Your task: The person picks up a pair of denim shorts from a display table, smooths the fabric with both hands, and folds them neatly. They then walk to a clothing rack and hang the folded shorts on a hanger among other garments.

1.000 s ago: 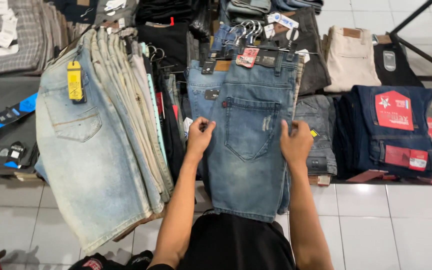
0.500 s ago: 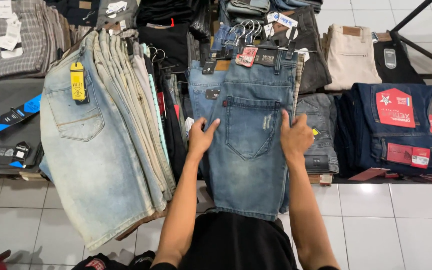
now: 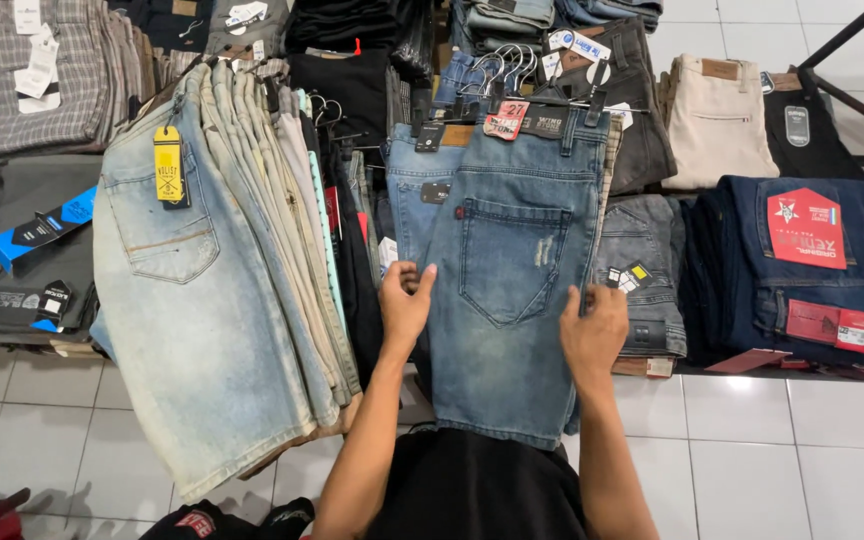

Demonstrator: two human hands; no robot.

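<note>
While both hands pinch the hanging mid-blue denim shorts (image 3: 512, 290), left hand (image 3: 407, 305) fingers closed on one edge, right hand (image 3: 594, 335) fingers curled round the other

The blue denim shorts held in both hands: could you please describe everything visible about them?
The blue denim shorts hang from a clip hanger on a rack, back side out, showing a patch pocket with slight distressing and a red tag at the waistband. The left hand and right hand grip their side edges, spreading them flat.

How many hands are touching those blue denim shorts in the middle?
2: the left hand grips the left edge of the denim shorts, and the right hand grips their right edge. No other hands show.
</note>
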